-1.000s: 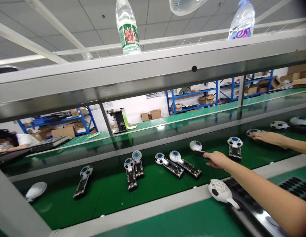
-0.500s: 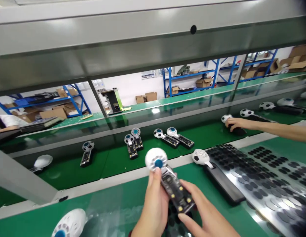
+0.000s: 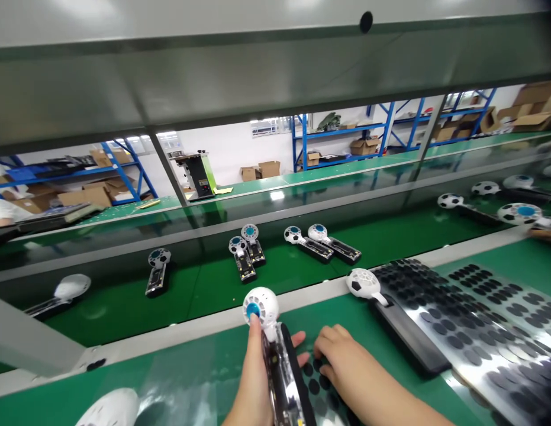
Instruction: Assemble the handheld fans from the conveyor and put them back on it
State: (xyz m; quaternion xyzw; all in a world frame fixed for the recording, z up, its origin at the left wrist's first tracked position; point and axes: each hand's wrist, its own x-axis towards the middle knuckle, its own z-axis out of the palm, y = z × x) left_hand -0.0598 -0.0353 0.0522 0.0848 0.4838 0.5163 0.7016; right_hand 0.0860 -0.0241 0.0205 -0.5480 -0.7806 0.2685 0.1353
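My left hand (image 3: pixel 253 370) is wrapped round a handheld fan (image 3: pixel 282 367) with a white soccer-ball head and a blue centre. Its thumb lies on the fan head, and the open side of the handle shows a circuit board. To its right, my right hand (image 3: pixel 353 364) has bent fingers pinched together at a clear sheet of black round stickers (image 3: pixel 319 402) on the green bench. Whether a sticker is between those fingertips is hidden. A second fan (image 3: pixel 399 322), with a closed black handle, lies to the right of this hand.
Larger sheets of black round stickers (image 3: pixel 470 319) spread over the right of the bench. A white fan head (image 3: pixel 110 408) shows at the lower left. Beyond the metal rail (image 3: pixel 190 322), several fans lie on the green conveyor belt (image 3: pixel 204 296). A grey post (image 3: pixel 31 331) stands at left.
My right hand has left the fan handle and moved to the sticker sheet. The fan, still in my left hand, has come lower and turned more upright. Another person's hand has left the belt.
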